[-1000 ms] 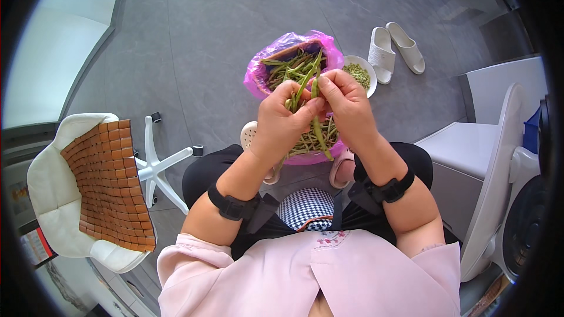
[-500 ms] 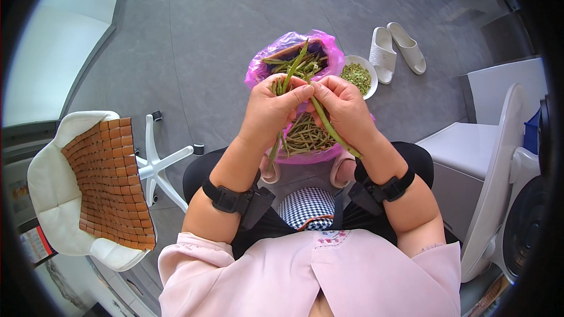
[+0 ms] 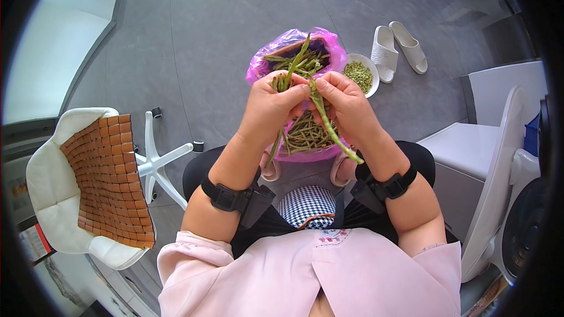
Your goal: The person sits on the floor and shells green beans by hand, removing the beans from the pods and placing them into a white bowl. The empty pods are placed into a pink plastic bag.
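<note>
Both hands meet in front of me over pink plastic bags. My left hand [image 3: 267,104] is closed around a few green bean pods [image 3: 298,58], some poking up past the fingers and one hanging below the palm. Its thumb and fingertips also touch the top of another bean pod [image 3: 333,133]. My right hand [image 3: 348,107] pinches that long pod near its upper end, and the pod slants down to the right, bumpy and pale green. Beyond the hands, a pink bag [image 3: 256,69] holds many pods. Below them, a nearer pink bag [image 3: 320,155] holds thin brownish-green pods, partly hidden by my hands.
A white bowl [image 3: 374,85] of small green beans [image 3: 356,75] stands right of the far bag. White slippers [image 3: 385,56] lie beyond it. To the left is a white swivel chair [image 3: 53,194] with a brown mat; at right, a white fan [image 3: 499,199] and a low white cabinet [image 3: 458,147].
The pod in my right hand has turned, now showing a paler, bumpier side, and its lower end hangs slightly lower. Both hands stay in nearly the same place.
</note>
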`<control>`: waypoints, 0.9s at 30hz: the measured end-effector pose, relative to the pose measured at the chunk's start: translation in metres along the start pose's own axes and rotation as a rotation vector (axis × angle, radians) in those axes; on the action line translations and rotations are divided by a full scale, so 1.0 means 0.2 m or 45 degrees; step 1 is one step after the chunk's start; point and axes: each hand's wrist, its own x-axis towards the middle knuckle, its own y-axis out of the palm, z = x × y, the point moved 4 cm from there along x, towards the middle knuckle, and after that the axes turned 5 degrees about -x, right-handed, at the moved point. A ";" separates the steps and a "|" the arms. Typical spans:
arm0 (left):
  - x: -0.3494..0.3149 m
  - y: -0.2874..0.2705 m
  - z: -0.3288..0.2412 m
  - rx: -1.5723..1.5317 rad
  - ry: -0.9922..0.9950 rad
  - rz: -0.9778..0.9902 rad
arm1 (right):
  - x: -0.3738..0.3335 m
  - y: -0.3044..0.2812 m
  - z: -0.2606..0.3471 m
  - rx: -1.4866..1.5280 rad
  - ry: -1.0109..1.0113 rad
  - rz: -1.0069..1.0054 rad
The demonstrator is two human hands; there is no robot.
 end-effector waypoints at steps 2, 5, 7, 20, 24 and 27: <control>0.00 0.00 0.00 0.012 0.029 -0.010 | 0.00 0.01 0.00 0.043 0.008 0.004; 0.01 0.00 0.01 0.028 0.047 -0.026 | 0.00 0.02 0.00 0.001 0.032 -0.017; 0.01 0.00 0.01 0.006 0.010 -0.025 | 0.01 -0.01 -0.02 -0.095 0.018 0.007; 0.01 -0.02 0.01 0.071 0.205 -0.118 | 0.00 -0.01 -0.07 0.065 0.378 0.128; 0.01 -0.01 0.01 0.097 0.256 -0.140 | 0.00 -0.02 -0.07 0.001 0.494 0.150; 0.01 -0.04 0.00 0.109 0.277 -0.175 | 0.00 -0.01 -0.08 -0.032 0.619 0.145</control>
